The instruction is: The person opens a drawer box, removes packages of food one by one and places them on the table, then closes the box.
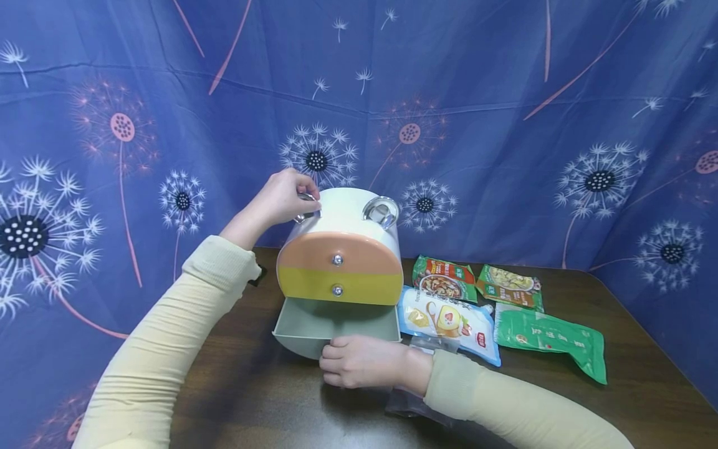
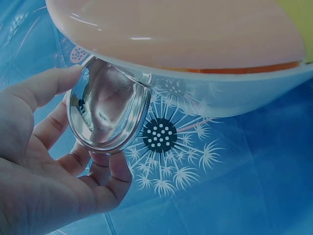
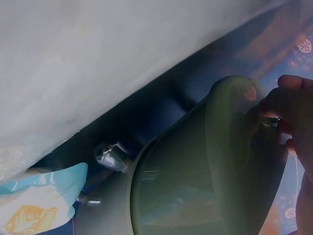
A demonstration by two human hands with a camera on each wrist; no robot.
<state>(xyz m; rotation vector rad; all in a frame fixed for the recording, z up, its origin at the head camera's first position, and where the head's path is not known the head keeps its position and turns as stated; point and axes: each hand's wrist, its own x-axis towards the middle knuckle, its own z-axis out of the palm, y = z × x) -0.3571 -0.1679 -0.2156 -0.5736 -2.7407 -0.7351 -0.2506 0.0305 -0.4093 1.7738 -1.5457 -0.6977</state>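
A small rounded white drawer box point(image 1: 348, 209) stands on the table with an orange drawer point(image 1: 305, 251) and a yellow drawer point(image 1: 303, 284) pushed in. Its bottom green drawer point(image 1: 305, 321) is pulled out toward me. My left hand point(image 1: 285, 196) holds the silver ear-shaped piece point(image 2: 110, 105) at the box's upper left, thumb on one side and fingers on the other. At the front of the green drawer, my right hand point(image 1: 364, 362) pinches its small shiny knob point(image 3: 269, 121), mostly hidden by the fingers. A matching silver ear point(image 1: 382, 212) sits on the box's right side.
Right of the box lie a white-and-blue pouch point(image 1: 449, 321), a green packet point(image 1: 552, 337) and two food packets, one red-green point(image 1: 445, 279) and one brown-green point(image 1: 510, 287). Clear plastic point(image 1: 412, 404) lies by the right forearm. A blue dandelion-print cloth point(image 1: 477, 137) hangs behind.
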